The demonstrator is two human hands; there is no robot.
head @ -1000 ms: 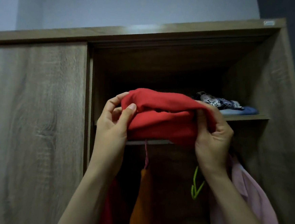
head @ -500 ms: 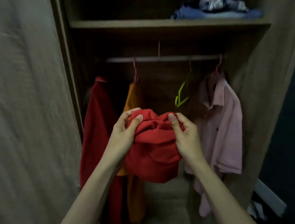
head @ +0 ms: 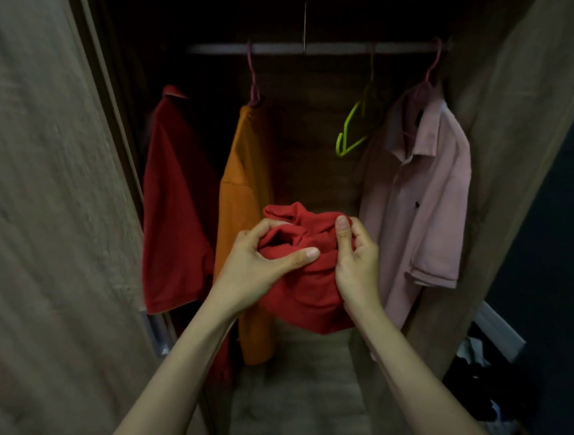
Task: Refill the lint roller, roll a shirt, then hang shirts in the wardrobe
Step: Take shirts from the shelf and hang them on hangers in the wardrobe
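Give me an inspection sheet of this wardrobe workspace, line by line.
Surface: pale wardrobe floor below the hanging shirts.
Job's things: bunched red shirt, on no hanger; dark red shirt, orange shirt and pink shirt hang from the rail; green hanger hangs empty.
Clutter: dark, unclear items on the room floor at right.
Hands: left hand and right hand both grip the bunched red shirt.
Cables: nothing seen; one thin strand by the rail, unidentifiable.
Surroundings: wood-grain door at left, dark wall at right.

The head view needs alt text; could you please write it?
The left hand and right hand grip a bunched red shirt before an open wardrobe, where a dark red shirt, orange shirt, pink shirt and empty green hanger hang.
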